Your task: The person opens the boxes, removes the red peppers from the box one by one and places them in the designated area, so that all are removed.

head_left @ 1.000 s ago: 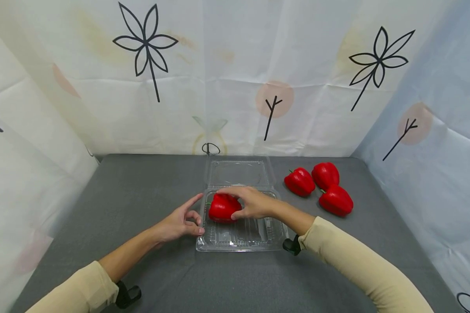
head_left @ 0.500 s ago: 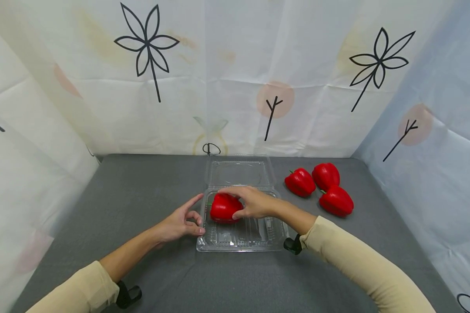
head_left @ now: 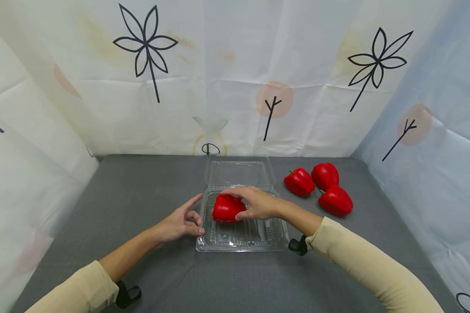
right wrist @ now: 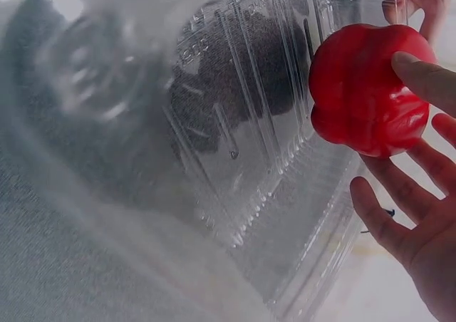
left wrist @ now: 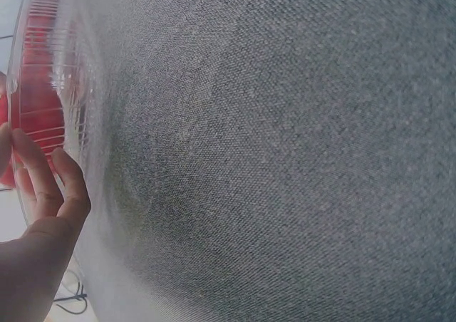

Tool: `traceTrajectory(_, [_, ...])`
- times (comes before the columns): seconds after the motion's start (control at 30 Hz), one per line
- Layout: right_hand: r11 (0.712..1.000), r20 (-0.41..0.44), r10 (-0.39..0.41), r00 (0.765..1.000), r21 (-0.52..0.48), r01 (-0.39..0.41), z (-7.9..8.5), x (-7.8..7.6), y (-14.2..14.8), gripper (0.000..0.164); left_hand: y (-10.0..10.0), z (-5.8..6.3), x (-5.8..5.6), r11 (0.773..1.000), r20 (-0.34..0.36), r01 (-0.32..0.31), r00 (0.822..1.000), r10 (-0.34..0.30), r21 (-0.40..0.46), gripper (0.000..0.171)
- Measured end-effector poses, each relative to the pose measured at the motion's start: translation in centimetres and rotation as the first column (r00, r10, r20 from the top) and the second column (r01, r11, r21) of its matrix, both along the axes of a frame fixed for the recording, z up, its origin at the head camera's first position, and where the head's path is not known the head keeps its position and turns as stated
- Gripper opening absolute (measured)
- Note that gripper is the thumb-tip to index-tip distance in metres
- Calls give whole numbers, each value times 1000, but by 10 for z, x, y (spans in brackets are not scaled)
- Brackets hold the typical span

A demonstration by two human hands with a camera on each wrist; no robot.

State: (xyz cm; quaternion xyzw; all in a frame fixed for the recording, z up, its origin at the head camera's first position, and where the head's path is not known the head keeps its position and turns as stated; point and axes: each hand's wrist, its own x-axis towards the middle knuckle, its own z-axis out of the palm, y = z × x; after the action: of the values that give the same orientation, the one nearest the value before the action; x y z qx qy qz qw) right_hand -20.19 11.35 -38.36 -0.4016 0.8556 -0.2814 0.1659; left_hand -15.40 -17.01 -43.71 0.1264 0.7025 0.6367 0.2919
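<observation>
A red bell pepper [head_left: 228,209] lies on its side over the left half of a clear plastic clamshell box [head_left: 239,250], whose lid [head_left: 240,174] is folded back. My right hand [head_left: 256,204] holds this pepper from the right, thumb on the near side and fingers on the far side. In the right wrist view the thumb presses the glossy pepper [right wrist: 370,87] while the fingers support its other side. At the box's left edge is my left hand [head_left: 180,222], index finger stretched along the rim and thumb at the near corner. The left wrist view shows its fingers [left wrist: 71,176] against the ribbed wall.
Three more red peppers sit grouped right of the lid: one nearest the box [head_left: 299,182], one behind [head_left: 325,175] and one in front [head_left: 336,201]. A grey cloth [head_left: 149,182] covers the table. Printed white curtains [head_left: 227,87] enclose the back and sides.
My right hand has shifted slightly to the right with the bell pepper, widening its gap from the box's left wall. The left hand has stayed in place.
</observation>
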Motion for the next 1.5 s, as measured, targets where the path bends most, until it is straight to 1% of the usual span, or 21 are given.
traceTrajectory(0.2, [1000,8,-11,1000,-29,12,6,4,13,70,0,0,0,1000,-7,-1,1000,1,6,105])
traceTrajectory(0.4, [998,4,-27,1000,-48,27,10,8,34,67,1,-1,0,1000,-13,-1,1000,1,13,106])
traceTrajectory(0.63, [996,2,-78,997,-48,78,19,12,62,68,0,0,2,999,-49,15,999,-13,44,106])
traceTrajectory(0.77, [993,-35,-113,993,-40,112,23,14,75,70,0,0,3,999,-51,16,999,-13,49,106])
traceTrajectory(0.87, [990,-51,-135,990,-55,132,26,15,83,71,0,0,3,999,-47,10,999,-8,40,106])
traceTrajectory(1.03, [985,-77,-153,985,-88,146,29,17,96,71,0,1,3,1000,-50,8,999,-6,27,106])
traceTrajectory(1.23, [981,-114,-177,978,-95,167,35,22,110,71,1,3,4,1000,-52,9,999,-8,27,107])
traceTrajectory(1.4, [972,-110,-223,969,-102,212,38,27,123,72,2,4,5,1000,-51,9,999,-8,29,107])
traceTrajectory(1.5, [969,-112,-234,966,-106,223,38,29,130,72,1,4,4,999,-46,8,999,-7,31,107])
